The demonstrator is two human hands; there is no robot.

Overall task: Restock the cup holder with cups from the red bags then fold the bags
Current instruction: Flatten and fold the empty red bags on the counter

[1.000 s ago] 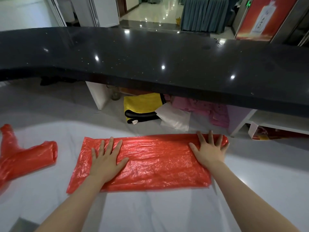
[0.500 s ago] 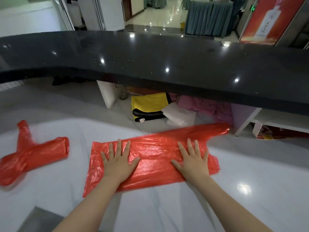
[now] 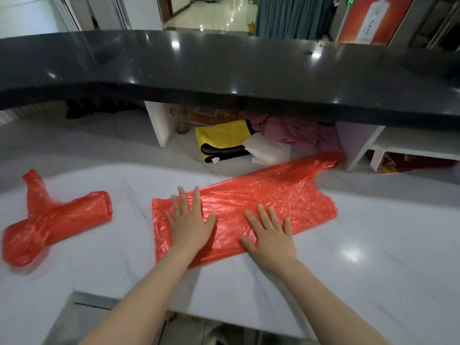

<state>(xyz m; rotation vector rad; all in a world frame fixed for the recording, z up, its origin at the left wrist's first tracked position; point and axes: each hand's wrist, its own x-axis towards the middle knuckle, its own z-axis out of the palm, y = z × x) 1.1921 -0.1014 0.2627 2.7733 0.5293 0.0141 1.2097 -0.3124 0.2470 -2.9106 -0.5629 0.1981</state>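
Red film, handling: we judge the flattened red bag (image 3: 261,205) to be very light, limp and slick; it should crease readily yet spring back and slide on the polished table (image 3: 373,257) unless pinned.
Where to take hold: we would pinch a free edge or the handle strip (image 3: 326,161) at the far right while one palm anchors the body.
Left hand (image 3: 190,224): open, fingers straight and spread, palm pressing the bag's left part.
Right hand (image 3: 270,236): open and flat, resting over the bag's near edge at its middle.
Appearance: translucent, glossy, finely wrinkled; a long strip lying slantwise, its handle reaching far and right.
Position: on the white marble table, in front of us, below the black counter (image 3: 224,70).
Second red bag (image 3: 54,217): crumpled and loosely bunched, well apart on the left.
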